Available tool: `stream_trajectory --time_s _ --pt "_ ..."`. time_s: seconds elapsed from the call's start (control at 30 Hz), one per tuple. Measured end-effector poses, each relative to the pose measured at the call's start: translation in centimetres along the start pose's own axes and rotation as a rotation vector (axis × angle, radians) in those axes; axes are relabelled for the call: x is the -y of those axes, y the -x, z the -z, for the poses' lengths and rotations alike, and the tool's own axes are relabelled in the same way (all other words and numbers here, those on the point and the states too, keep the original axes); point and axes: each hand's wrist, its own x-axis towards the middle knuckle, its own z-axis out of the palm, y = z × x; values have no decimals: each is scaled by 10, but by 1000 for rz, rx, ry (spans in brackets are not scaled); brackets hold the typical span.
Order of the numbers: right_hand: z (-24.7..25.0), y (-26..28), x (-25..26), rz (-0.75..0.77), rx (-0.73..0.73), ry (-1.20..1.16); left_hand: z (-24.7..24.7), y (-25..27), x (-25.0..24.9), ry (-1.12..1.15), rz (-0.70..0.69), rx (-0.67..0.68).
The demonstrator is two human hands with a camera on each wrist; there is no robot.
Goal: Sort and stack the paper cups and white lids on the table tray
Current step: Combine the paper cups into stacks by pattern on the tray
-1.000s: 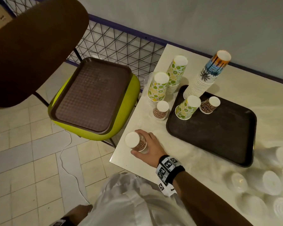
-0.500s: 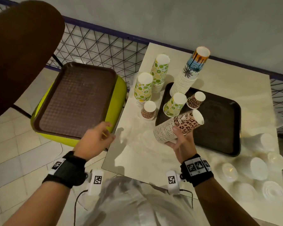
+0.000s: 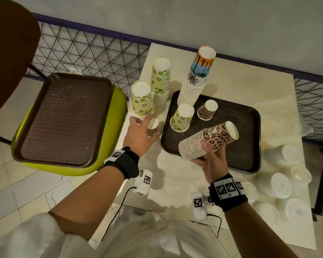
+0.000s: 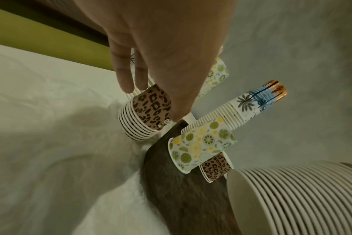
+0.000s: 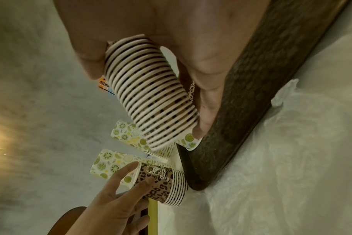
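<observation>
My right hand (image 3: 203,153) grips a long stack of leopard-print cups (image 3: 209,140), tilted in the air above the front left corner of the dark tray (image 3: 246,146) on the table. In the right wrist view my thumb and fingers wrap its ribbed rims (image 5: 151,95). My left hand (image 3: 150,127) has its fingers and thumb on either side of a short leopard-print stack (image 3: 155,124) standing on the table just left of the tray (image 4: 147,114). A lime-print cup (image 3: 182,118) and a leopard-print cup (image 3: 207,110) stand upside down on the tray.
Two lime-print stacks (image 3: 141,98) (image 3: 160,75) and a tall palm-print stack (image 3: 198,77) stand at the back. White lids and cups (image 3: 280,185) lie at the table's right front. Another tray (image 3: 63,120) rests on a green chair to the left, before a wire fence (image 3: 93,53).
My right hand lifted the long leopard-print stack from the table's front edge to above the tray. My left hand came into view and moved right to the short leopard-print stack.
</observation>
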Motion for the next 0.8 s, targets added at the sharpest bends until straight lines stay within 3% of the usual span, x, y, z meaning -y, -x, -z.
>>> stream_trajectory --time_s 0.17,0.33,0.53,0.8 --pt "4 -3 1 22 4 44 -4 8 -1 82 -38 -77" --pt "5 -5 0 27 18 32 -20 2 12 313 71 -105" --pt "12 -5 -2 50 -9 92 -32 -1 17 394 64 -56" --pt "13 -1 -4 60 -16 157 -35 9 17 244 -23 -7"
